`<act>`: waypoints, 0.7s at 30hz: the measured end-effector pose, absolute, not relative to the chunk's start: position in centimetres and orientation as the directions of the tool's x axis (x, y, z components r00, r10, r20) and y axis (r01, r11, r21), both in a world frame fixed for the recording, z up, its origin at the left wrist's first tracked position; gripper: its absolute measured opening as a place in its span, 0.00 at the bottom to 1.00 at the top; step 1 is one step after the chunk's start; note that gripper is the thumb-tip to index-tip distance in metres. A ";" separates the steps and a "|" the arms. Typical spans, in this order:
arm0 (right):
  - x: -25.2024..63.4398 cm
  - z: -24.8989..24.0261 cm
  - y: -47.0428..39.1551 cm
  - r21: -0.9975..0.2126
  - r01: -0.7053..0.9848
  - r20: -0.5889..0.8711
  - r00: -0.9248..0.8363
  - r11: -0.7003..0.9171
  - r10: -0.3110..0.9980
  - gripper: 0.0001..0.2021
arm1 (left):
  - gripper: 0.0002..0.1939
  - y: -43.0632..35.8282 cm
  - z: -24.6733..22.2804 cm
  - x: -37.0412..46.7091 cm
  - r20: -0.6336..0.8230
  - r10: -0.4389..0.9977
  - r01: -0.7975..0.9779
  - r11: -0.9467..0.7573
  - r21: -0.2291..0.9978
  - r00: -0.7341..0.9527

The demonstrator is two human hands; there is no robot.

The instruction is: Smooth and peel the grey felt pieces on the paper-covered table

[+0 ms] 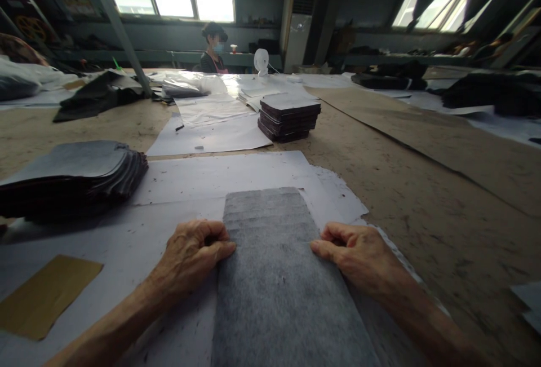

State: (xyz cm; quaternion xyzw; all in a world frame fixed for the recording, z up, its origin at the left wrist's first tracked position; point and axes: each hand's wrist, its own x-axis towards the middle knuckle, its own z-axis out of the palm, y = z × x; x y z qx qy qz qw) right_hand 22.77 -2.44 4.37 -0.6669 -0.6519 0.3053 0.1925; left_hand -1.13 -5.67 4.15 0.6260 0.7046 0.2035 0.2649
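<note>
Item, sheet: one, grey, between the hands and over white paper; long axis twelve to six, near end running out of my view. Item, left hand: thumb and fingers pinched on the sheet's edge, the sheet lying toward three from it. Item, right hand: pinched on the opposite edge, the sheet toward nine. I judge neither hand nearer; both grip below the far end, roughly level across the long axis. Around the sheet, I list: large stack, ten; card, nine; small stack, twelve.
</note>
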 end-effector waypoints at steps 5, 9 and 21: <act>22.6 4.5 -2.4 -0.660 0.746 -0.171 -0.026 -0.095 0.985 0.11 | 0.10 -5.8 3.9 -1.1 -0.092 0.995 0.769 0.091 0.632 -0.042; 22.6 4.5 -2.4 -0.666 0.741 -0.171 -0.039 -0.087 0.984 0.11 | 0.10 -5.8 3.9 -0.9 -0.072 0.997 0.775 0.075 0.628 -0.038; 22.9 4.6 -3.1 -0.466 0.841 0.274 -0.159 0.276 0.948 0.07 | 0.09 -7.2 3.2 -1.0 0.371 0.928 0.922 -0.160 0.354 0.019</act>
